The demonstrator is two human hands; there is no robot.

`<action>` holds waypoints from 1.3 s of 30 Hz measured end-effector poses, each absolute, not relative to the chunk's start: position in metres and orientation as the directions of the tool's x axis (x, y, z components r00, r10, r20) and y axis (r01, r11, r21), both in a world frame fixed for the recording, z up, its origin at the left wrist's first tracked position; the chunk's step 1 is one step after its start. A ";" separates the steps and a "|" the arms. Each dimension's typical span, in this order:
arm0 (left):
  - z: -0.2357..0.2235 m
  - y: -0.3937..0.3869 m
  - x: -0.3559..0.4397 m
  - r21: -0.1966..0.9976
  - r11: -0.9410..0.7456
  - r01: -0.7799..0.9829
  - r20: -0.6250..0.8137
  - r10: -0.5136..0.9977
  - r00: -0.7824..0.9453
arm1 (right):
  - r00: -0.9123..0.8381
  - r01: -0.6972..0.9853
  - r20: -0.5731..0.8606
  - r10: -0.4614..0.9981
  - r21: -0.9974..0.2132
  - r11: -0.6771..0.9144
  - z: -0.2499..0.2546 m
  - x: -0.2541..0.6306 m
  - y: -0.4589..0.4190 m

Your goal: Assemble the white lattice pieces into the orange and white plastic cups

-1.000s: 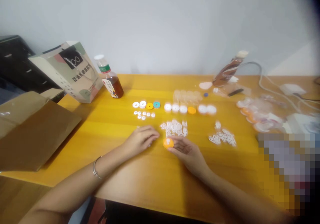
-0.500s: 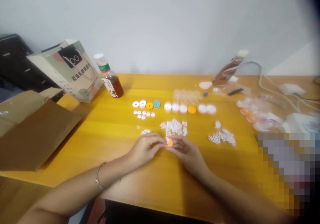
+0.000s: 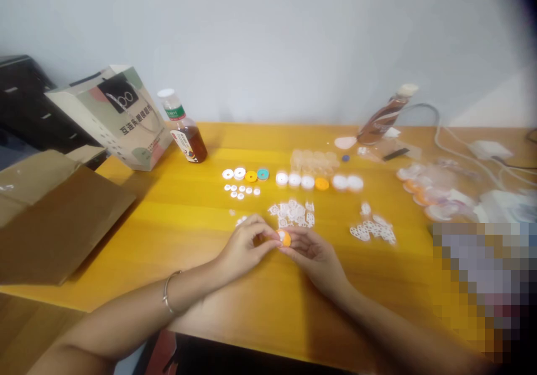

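Observation:
Both of my hands meet over the yellow wooden table (image 3: 235, 308) on a small orange disc (image 3: 286, 238). My right hand (image 3: 312, 255) cups the disc from below and the right. My left hand (image 3: 247, 246) pinches at its left edge, where a small white part shows. A heap of small white plastic pieces (image 3: 293, 213) lies just beyond my fingers. A second white heap (image 3: 373, 229) lies to the right. Farther back runs a row of white, orange and teal discs (image 3: 293, 179), with tiny white rings (image 3: 242, 190) in front of its left end.
A printed paper bag (image 3: 117, 115) and a bottle of brown drink (image 3: 184, 129) stand at the back left. Flat cardboard (image 3: 54, 218) overhangs the table's left edge. A tilted brown bottle (image 3: 384, 115), cables and bagged parts (image 3: 432, 188) crowd the back right. A pixelated patch covers the right front.
My left hand came off the table to the right and joined the right hand on the orange disc. The disc, first lying open on my right fingers, is now pinched between both hands.

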State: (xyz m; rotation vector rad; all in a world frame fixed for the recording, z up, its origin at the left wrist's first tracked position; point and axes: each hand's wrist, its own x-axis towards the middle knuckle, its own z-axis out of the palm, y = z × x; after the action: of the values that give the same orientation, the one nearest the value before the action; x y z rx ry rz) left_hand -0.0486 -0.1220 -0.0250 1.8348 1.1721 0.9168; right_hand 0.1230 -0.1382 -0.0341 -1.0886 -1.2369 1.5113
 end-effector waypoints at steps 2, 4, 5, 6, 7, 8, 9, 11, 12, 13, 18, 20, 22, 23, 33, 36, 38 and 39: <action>-0.025 -0.122 -0.048 0.873 -0.296 0.388 0.178 0.933 0.312 | -0.229 -0.094 -0.096 0.969 -0.988 -0.120 -0.034 0.123 -0.138; -0.024 -0.123 -0.048 0.869 -0.301 0.393 0.185 0.934 0.306 | -0.224 -0.090 -0.095 0.970 -0.989 -0.117 -0.035 0.123 -0.138; -0.024 -0.123 -0.048 0.867 -0.304 0.395 0.188 0.933 0.306 | -0.224 -0.090 -0.093 0.970 -0.989 -0.116 -0.035 0.124 -0.138; -0.024 -0.123 -0.048 0.865 -0.308 0.396 0.192 0.932 0.306 | -0.226 -0.093 -0.092 0.970 -0.989 -0.116 -0.035 0.124 -0.138; -0.023 -0.123 -0.048 0.863 -0.312 0.396 0.196 0.931 0.308 | -0.227 -0.097 -0.092 0.970 -0.988 -0.117 -0.035 0.124 -0.138; -0.022 -0.124 -0.048 0.863 -0.316 0.395 0.200 0.931 0.306 | -0.227 -0.100 -0.094 0.969 -0.988 -0.119 -0.034 0.124 -0.138; -0.022 -0.124 -0.047 0.863 -0.318 0.393 0.206 0.931 0.301 | -0.225 -0.103 -0.096 0.970 -0.987 -0.121 -0.034 0.123 -0.138; -0.021 -0.125 -0.047 0.873 -0.308 0.378 0.210 0.937 0.280 | -0.219 -0.103 -0.096 0.971 -0.987 -0.121 -0.033 0.123 -0.138; -0.021 -0.126 -0.046 0.886 -0.292 0.359 0.200 0.941 0.272 | -0.216 -0.102 -0.095 0.972 -0.988 -0.119 -0.033 0.123 -0.138; -0.021 -0.126 -0.046 0.905 -0.268 0.331 0.180 0.945 0.272 | -0.215 -0.104 -0.092 0.972 -0.988 -0.117 -0.032 0.123 -0.138; -0.024 -0.127 -0.043 0.974 -0.146 0.173 0.084 0.943 0.321 | -0.217 -0.145 -0.091 0.972 -0.982 -0.124 -0.030 0.123 -0.139; -0.025 -0.127 -0.042 0.984 -0.120 0.128 0.073 0.943 0.324 | -0.217 -0.150 -0.097 0.971 -0.980 -0.132 -0.029 0.124 -0.139; -0.025 -0.127 -0.042 0.992 -0.093 0.088 0.059 0.942 0.331 | -0.214 -0.145 -0.102 0.972 -0.980 -0.135 -0.029 0.124 -0.140; -0.026 -0.127 -0.041 0.994 -0.079 0.072 0.051 0.941 0.334 | -0.210 -0.139 -0.103 0.972 -0.981 -0.134 -0.029 0.124 -0.140; -0.028 -0.121 -0.045 0.999 0.025 0.031 -0.035 0.927 0.374 | -0.228 -0.108 -0.154 0.962 -0.977 -0.182 -0.031 0.126 -0.138; -0.024 -0.116 -0.048 0.997 0.012 0.082 -0.044 0.915 0.401 | -0.243 -0.105 -0.167 0.956 -0.975 -0.197 -0.031 0.126 -0.137; -0.022 -0.113 -0.051 0.992 -0.026 0.126 -0.026 0.919 0.393 | -0.253 -0.097 -0.177 0.951 -0.974 -0.207 -0.031 0.126 -0.136; -0.023 -0.111 -0.052 0.990 -0.039 0.136 -0.017 0.920 0.391 | -0.262 -0.093 -0.182 0.948 -0.973 -0.213 -0.031 0.126 -0.136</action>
State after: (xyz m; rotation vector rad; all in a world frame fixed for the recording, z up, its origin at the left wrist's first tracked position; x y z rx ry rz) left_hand -0.0517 -0.1114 -0.0227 1.4829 0.9979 0.8433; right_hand 0.1259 -0.1365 -0.0310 -1.1316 -1.1987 1.6025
